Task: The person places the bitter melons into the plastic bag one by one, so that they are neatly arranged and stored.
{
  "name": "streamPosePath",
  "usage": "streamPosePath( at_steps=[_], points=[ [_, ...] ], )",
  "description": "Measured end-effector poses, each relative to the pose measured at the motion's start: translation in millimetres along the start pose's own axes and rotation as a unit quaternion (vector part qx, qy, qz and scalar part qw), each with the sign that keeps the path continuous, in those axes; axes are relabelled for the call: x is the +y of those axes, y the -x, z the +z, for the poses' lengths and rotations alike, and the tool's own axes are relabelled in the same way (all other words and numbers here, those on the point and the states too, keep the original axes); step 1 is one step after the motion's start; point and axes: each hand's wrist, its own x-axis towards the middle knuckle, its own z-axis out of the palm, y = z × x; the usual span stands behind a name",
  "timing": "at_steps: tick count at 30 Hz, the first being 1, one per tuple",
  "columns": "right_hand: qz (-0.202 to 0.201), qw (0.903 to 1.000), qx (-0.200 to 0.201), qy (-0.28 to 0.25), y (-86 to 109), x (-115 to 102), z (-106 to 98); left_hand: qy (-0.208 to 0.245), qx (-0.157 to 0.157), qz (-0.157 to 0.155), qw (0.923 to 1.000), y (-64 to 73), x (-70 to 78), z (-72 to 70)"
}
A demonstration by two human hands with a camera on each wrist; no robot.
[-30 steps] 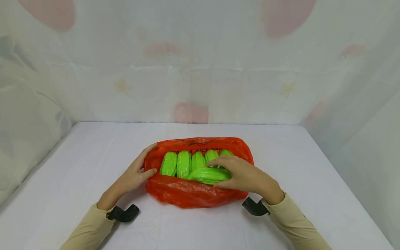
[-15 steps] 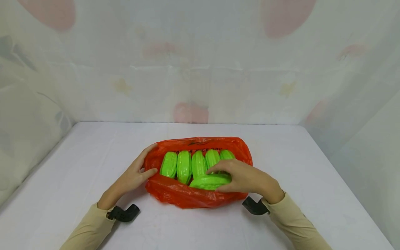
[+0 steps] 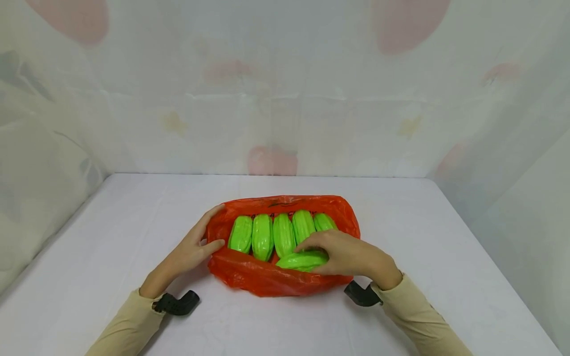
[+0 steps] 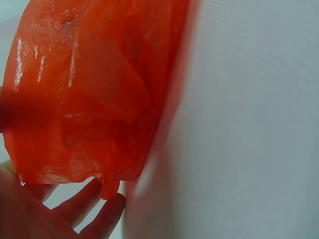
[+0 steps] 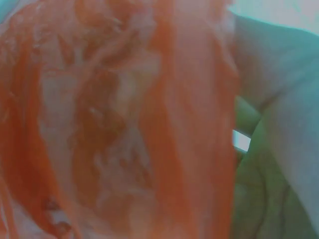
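Note:
In the head view a red plastic bag point(image 3: 271, 283) lies with its mouth spread wide. Inside, several glossy green ridged gourds point(image 3: 262, 237) stand side by side in a row. My left hand point(image 3: 191, 249) holds the bag's left end, thumb and forefinger spread on the rim; in the left wrist view its other fingers point(image 4: 107, 219) lie below the red plastic point(image 4: 109, 89). My right hand point(image 3: 352, 252) grips another gourd point(image 3: 300, 260), lying crosswise in front of the row, between thumb and fingers. In the right wrist view the bag wall point(image 5: 194, 119) hides the fingertips.
The bag rests on a white-covered table point(image 3: 160, 217). A pale patterned curtain point(image 3: 267, 99) hangs behind and along both sides. Black curved wrist mounts point(image 3: 178, 304) stick out from both sleeves.
The gourd in my right hand has moved lower into the front of the bag and slightly right. The gourds at the row's right side show more. My left hand has stayed in place.

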Motion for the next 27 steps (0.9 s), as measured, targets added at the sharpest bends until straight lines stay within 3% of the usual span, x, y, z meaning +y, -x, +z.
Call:
streamPosePath(
  at_steps=[5,19,27],
  points=[
    [0.002,0.9998,0.006,0.017,-1.3,-0.1,2.5,0.0,0.0,-0.003,1.0,-0.1,0.5,0.6],
    [0.006,0.9995,0.03,-0.011,4.6,-1.6,-8.3,0.005,0.005,0.012,0.9999,0.8,0.8,0.4],
    [0.028,0.9927,0.117,-0.004,16.0,6.5,-23.3,-0.004,0.032,0.034,0.9989,1.0,-1.0,0.4]
  ],
)
